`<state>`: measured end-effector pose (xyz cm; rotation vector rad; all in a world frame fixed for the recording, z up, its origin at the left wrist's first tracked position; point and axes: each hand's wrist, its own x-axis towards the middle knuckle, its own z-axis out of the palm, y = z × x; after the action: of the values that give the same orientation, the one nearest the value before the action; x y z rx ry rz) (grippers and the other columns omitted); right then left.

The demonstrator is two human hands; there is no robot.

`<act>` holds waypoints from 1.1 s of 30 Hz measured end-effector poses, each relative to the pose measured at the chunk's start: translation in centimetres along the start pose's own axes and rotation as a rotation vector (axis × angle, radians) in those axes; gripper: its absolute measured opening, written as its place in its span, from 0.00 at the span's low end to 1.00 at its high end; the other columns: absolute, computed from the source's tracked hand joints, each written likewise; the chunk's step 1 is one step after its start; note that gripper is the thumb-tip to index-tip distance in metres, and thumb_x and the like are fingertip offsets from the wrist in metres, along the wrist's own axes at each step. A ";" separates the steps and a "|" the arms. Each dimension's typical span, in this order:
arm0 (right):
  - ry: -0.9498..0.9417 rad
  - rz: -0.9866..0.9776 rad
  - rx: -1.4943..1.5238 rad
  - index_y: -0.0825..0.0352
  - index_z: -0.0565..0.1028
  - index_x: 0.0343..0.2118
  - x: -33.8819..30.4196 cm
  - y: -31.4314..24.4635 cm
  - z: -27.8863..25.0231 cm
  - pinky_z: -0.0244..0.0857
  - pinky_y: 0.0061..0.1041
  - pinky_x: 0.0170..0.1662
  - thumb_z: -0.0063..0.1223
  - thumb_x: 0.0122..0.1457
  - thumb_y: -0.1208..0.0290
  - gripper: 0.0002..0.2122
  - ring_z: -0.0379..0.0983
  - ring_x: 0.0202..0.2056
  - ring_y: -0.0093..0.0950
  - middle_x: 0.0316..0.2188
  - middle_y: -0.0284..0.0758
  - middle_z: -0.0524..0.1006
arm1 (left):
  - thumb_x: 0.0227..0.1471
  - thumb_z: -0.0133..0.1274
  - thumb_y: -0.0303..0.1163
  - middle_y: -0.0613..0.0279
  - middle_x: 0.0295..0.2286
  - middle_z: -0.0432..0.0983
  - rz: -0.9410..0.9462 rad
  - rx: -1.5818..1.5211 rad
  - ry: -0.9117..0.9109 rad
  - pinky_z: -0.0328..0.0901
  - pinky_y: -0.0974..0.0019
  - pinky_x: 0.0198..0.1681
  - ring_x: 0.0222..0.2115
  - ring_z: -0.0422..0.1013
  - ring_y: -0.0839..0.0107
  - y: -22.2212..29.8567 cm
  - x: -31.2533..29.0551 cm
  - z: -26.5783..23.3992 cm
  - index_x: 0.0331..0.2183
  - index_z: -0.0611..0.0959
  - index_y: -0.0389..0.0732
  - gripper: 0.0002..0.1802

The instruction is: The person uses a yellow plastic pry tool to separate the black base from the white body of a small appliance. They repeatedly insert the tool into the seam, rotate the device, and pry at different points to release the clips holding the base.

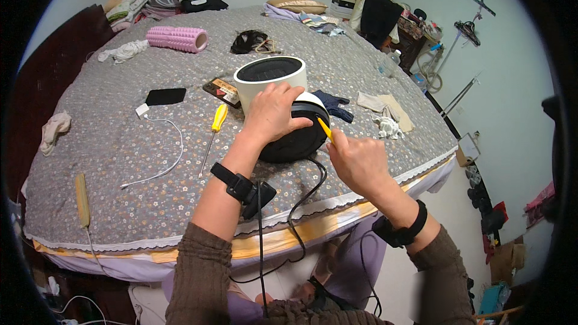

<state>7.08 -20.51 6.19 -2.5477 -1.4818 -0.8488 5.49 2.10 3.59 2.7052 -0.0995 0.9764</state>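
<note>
Corded white-and-black appliance (248, 92) near the middle of the bed, tipped, round black base (295, 139) toward me, probably for access. My left hand (272, 111) spreads over the white shell, thumb on the base, likely steadying it; right hand (360, 161) pinches a slim yellow tool (324, 129) at the rim, tip unclear. Smooth drum-shaped shell, dark oval face, soft floral bedspread (144, 156), yellow-handled screwdriver (219, 118) apart, within left reach

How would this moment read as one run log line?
Left hand: on white appliance | Right hand: holding yellow tool at black base | On bed: yellow screwdriver, phone, pink roller
</note>
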 end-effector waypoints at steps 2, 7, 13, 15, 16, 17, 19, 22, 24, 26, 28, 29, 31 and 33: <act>-0.063 -0.007 -0.001 0.64 0.72 0.36 0.1 0.4 -0.1 0.67 0.38 0.20 0.54 0.59 0.66 0.08 0.75 0.18 0.40 0.16 0.38 0.76 | 0.37 0.69 0.51 0.60 0.39 0.75 0.007 0.004 0.013 0.68 0.56 0.46 0.45 0.71 0.58 0.1 0.1 0.4 0.47 0.80 0.45 0.35; -0.060 0.120 0.060 0.65 0.72 0.30 -0.1 0.2 0.2 0.69 0.41 0.22 0.52 0.61 0.64 0.09 0.75 0.18 0.43 0.15 0.42 0.76 | 0.37 0.69 0.50 0.60 0.39 0.75 0.024 0.017 0.028 0.68 0.56 0.46 0.45 0.71 0.59 0.3 0.1 0.9 0.47 0.80 0.46 0.35; 0.058 0.324 0.400 0.70 0.76 0.38 -0.3 -0.9 1.2 0.69 0.43 0.26 0.50 0.62 0.67 0.11 0.76 0.22 0.48 0.18 0.48 0.76 | 0.37 0.69 0.49 0.61 0.38 0.75 0.023 0.015 0.037 0.68 0.57 0.45 0.44 0.72 0.60 0.2 -0.1 1.0 0.47 0.80 0.46 0.35; 0.076 0.402 0.520 0.72 0.77 0.40 -0.4 -1.1 1.4 0.68 0.41 0.26 0.50 0.62 0.68 0.12 0.76 0.22 0.48 0.19 0.49 0.77 | 0.37 0.70 0.49 0.61 0.38 0.75 0.021 0.015 0.042 0.68 0.57 0.45 0.44 0.72 0.60 0.2 -0.1 1.0 0.47 0.80 0.45 0.35; 0.089 0.437 0.583 0.73 0.78 0.39 -0.6 -1.2 1.5 0.67 0.41 0.26 0.50 0.62 0.68 0.12 0.76 0.22 0.48 0.20 0.50 0.77 | 0.37 0.70 0.49 0.61 0.38 0.75 0.018 0.014 0.043 0.68 0.57 0.45 0.44 0.72 0.60 0.2 -0.2 1.0 0.47 0.80 0.45 0.35; 0.102 0.473 0.645 0.74 0.78 0.39 -0.7 -1.3 1.6 0.67 0.40 0.26 0.49 0.63 0.68 0.12 0.76 0.22 0.47 0.21 0.50 0.78 | 0.37 0.70 0.49 0.61 0.38 0.75 0.015 0.012 0.043 0.68 0.57 0.45 0.44 0.72 0.60 0.2 -0.2 1.1 0.47 0.80 0.45 0.34; 0.137 0.529 0.698 0.75 0.78 0.39 -0.8 -1.5 2.0 0.66 0.39 0.26 0.49 0.63 0.69 0.13 0.77 0.22 0.44 0.22 0.51 0.78 | 0.37 0.69 0.49 0.59 0.38 0.75 0.015 -0.003 0.043 0.68 0.56 0.46 0.44 0.71 0.58 0.2 -0.2 1.0 0.46 0.80 0.45 0.35; 0.182 0.608 0.812 0.74 0.78 0.37 -0.8 -1.8 2.7 0.63 0.34 0.24 0.48 0.64 0.68 0.13 0.75 0.20 0.35 0.19 0.46 0.77 | 0.37 0.69 0.49 0.60 0.38 0.75 0.013 0.018 0.056 0.68 0.56 0.46 0.44 0.71 0.60 0.4 -0.4 1.0 0.46 0.80 0.45 0.34; 0.180 0.717 0.995 0.73 0.78 0.34 -0.8 -2.0 2.9 0.60 0.29 0.21 0.46 0.65 0.67 0.13 0.71 0.17 0.28 0.17 0.39 0.75 | 0.37 0.70 0.49 0.61 0.38 0.75 0.010 0.030 0.062 0.68 0.57 0.46 0.44 0.72 0.61 0.5 -0.4 1.0 0.46 0.80 0.45 0.34; 0.170 0.892 1.251 0.70 0.78 0.29 -0.8 -2.1 2.8 0.55 0.23 0.19 0.44 0.67 0.67 0.14 0.65 0.14 0.22 0.14 0.32 0.71 | 0.37 0.70 0.48 0.62 0.38 0.76 0.005 0.028 0.069 0.68 0.58 0.46 0.43 0.72 0.61 0.7 -0.4 1.1 0.46 0.80 0.45 0.34; 0.179 1.009 1.479 0.70 0.76 0.36 -0.8 -2.3 2.7 0.48 0.20 0.18 0.42 0.68 0.65 0.14 0.54 0.13 0.16 0.13 0.24 0.63 | 0.37 0.70 0.48 0.62 0.37 0.76 0.008 0.042 0.074 0.68 0.58 0.46 0.43 0.72 0.62 0.7 -0.3 1.2 0.46 0.81 0.46 0.33; 0.144 1.059 1.599 0.70 0.74 0.40 -0.8 -2.4 2.7 0.44 0.18 0.17 0.41 0.69 0.64 0.14 0.49 0.13 0.14 0.12 0.21 0.58 | 0.37 0.70 0.48 0.62 0.37 0.76 0.010 0.044 0.082 0.68 0.58 0.45 0.43 0.72 0.62 0.8 -0.4 1.3 0.46 0.81 0.46 0.33; 0.196 1.245 1.997 0.68 0.73 0.39 -0.8 -2.3 2.7 0.43 0.18 0.17 0.39 0.69 0.64 0.13 0.46 0.12 0.15 0.12 0.21 0.55 | 0.37 0.69 0.49 0.60 0.37 0.75 0.002 0.032 0.077 0.68 0.57 0.45 0.43 0.71 0.59 0.7 -0.4 1.4 0.46 0.80 0.46 0.34; 0.223 1.368 2.290 0.67 0.72 0.41 -0.8 -2.4 3.0 0.42 0.19 0.17 0.38 0.70 0.64 0.13 0.44 0.12 0.15 0.12 0.21 0.52 | 0.37 0.69 0.50 0.59 0.37 0.74 -0.007 0.025 0.072 0.68 0.56 0.45 0.43 0.71 0.58 0.7 -0.5 1.5 0.47 0.80 0.46 0.35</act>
<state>6.08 -18.92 2.76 -0.7889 0.1552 0.6039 5.91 1.06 2.35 2.6875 -0.0644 1.0793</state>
